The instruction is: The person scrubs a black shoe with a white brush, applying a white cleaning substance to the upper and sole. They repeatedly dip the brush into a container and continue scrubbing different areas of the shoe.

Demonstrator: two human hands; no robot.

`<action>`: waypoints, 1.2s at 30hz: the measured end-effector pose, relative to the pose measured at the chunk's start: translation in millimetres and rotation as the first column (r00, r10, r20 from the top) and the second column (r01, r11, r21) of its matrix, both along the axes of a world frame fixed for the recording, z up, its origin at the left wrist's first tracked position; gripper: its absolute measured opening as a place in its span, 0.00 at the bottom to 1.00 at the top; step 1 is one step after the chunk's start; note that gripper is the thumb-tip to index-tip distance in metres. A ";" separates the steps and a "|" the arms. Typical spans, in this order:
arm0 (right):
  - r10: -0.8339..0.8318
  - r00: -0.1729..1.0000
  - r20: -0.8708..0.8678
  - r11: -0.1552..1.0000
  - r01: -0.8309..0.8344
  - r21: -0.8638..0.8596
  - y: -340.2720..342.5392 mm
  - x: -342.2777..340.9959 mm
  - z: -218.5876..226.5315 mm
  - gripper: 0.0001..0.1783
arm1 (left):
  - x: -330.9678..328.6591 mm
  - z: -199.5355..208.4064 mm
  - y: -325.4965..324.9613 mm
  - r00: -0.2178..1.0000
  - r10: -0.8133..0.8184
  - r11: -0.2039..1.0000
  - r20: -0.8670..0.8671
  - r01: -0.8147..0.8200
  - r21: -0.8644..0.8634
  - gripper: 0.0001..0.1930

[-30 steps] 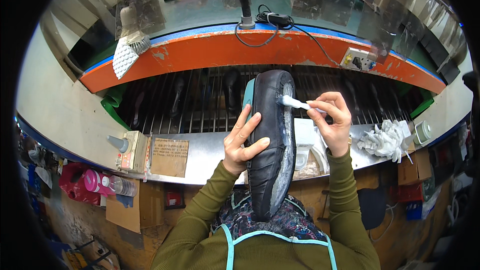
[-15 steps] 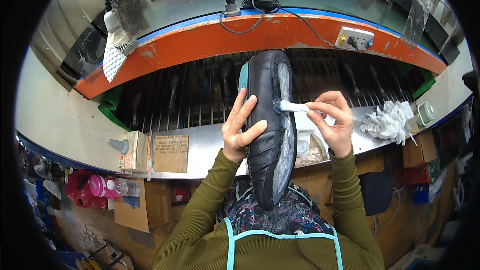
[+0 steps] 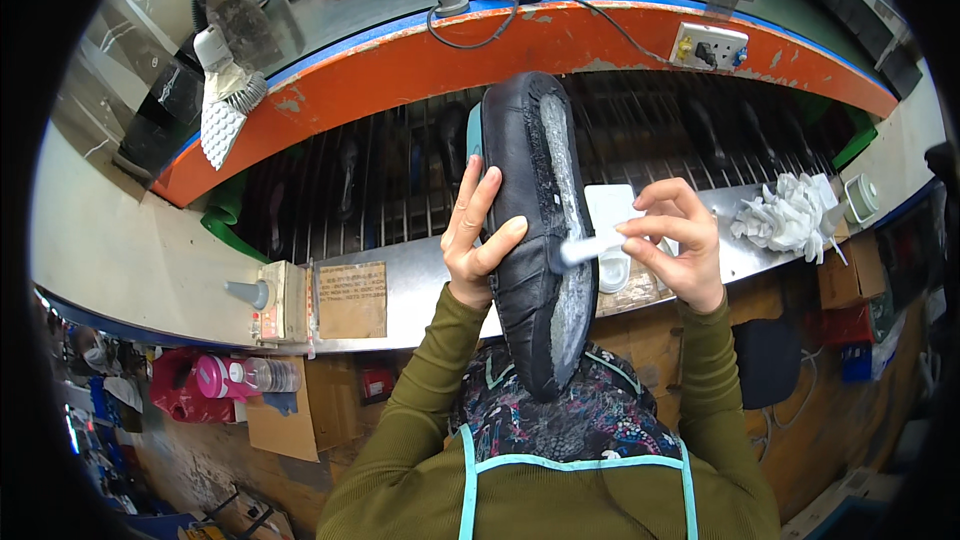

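A black leather shoe upper (image 3: 515, 190) stands lengthwise in front of me, one end far away and the other by my apron. Teal material, probably the last (image 3: 474, 130), shows at its far left edge. My left hand (image 3: 472, 250) grips its left side, thumb on the leather, some fingers partly hidden behind. A rough grey-white strip (image 3: 568, 180) runs down the side turned right. Pinched in my right hand (image 3: 685, 250) is a small white-handled brush (image 3: 600, 244), smeared by motion, its dark tip at the strip's left edge, about mid-length.
Behind the upper lies a white tray (image 3: 610, 202) on a metal ledge (image 3: 415, 275). Crumpled white tissues (image 3: 788, 218) sit right, a cardboard piece (image 3: 352, 300) left. Beyond are a rack of bars (image 3: 390, 180) with dark shoe-like shapes and an orange beam (image 3: 400, 75) with a socket (image 3: 708, 46).
My right hand has drawn the brush a little nearer to me along the strip. The upper is still in my left hand. The whole view has shifted slightly.
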State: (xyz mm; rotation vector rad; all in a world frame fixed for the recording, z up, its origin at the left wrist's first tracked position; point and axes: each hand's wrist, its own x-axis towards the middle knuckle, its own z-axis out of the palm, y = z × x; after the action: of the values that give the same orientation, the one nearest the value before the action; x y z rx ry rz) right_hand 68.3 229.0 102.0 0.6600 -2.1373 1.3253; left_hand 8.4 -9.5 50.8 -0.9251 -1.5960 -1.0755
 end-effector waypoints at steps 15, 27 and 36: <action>-0.016 0.906 0.423 0.928 0.170 -0.331 -39.1 71.7 -46.5 0.09 | 11.3 -27.1 -11.9 0.949 0.314 0.948 -0.029 -0.315 -0.038 0.17; -0.318 0.932 0.174 0.939 0.334 -0.075 -56.7 44.7 -37.9 0.11 | 17.8 -29.4 -23.9 0.946 0.322 0.940 -0.028 -0.323 -0.109 0.19; -0.209 0.975 0.076 0.977 0.212 -0.034 -44.8 15.8 -30.5 0.10 | 15.9 -25.7 -28.4 0.955 0.296 0.948 -0.029 -0.298 -0.111 0.19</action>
State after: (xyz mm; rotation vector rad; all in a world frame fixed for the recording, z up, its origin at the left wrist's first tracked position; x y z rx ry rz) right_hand 84.0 184.2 71.5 0.3612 -2.1621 1.2915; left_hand 24.2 -37.9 25.1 -0.7328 -1.7360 -0.7738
